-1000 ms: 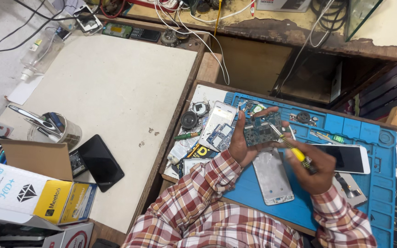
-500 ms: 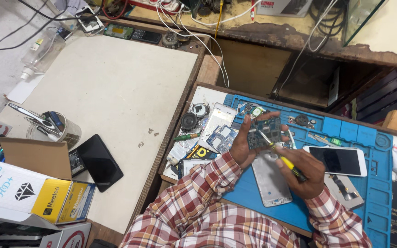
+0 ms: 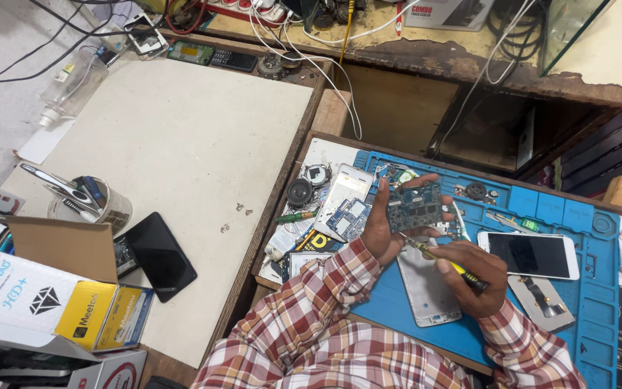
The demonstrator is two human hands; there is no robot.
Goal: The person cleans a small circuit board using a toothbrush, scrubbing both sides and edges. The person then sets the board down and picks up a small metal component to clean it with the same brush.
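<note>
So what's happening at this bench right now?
A person in a plaid shirt sits at a blue work mat. The left hand holds a small circuit board up off the mat, and the right hand grips a yellow-handled screwdriver with its tip at the board's lower edge. An opened phone shell lies under the hands, and a white phone lies to the right.

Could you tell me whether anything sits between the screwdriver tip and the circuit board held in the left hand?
Nothing visible does: the screwdriver in the right hand meets the circuit board's lower edge directly.
</note>
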